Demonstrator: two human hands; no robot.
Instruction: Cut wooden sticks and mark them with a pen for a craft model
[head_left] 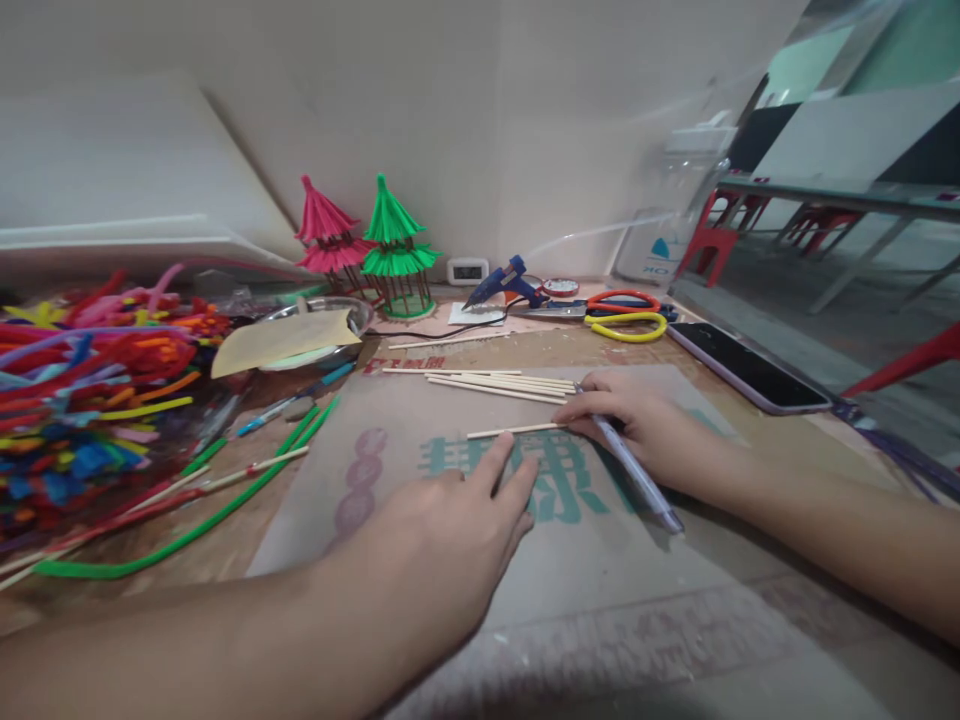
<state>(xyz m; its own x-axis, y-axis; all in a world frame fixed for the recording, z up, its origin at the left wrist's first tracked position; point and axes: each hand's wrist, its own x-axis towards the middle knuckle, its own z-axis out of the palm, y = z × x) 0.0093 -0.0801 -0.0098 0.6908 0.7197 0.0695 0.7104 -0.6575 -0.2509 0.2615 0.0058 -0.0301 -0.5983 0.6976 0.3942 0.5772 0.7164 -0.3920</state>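
Observation:
My left hand (442, 530) lies flat on a grey sheet with green characters (420, 470), fingers stretched toward a thin wooden stick (514, 431) and touching its left part. My right hand (645, 420) grips a blue-grey pen (634, 470), its tip at the stick's right end. A bundle of several more wooden sticks (499, 382) lies just beyond on the sheet.
A heap of coloured pipe cleaners (82, 390) fills the left, with long green ones (225, 500) beside it. At the back stand pink (326, 235) and green (397, 250) paper pagodas, a metal bowl (315, 325), a blue glue gun (504, 282), scissors (622, 315). A phone (746, 367) lies on the right.

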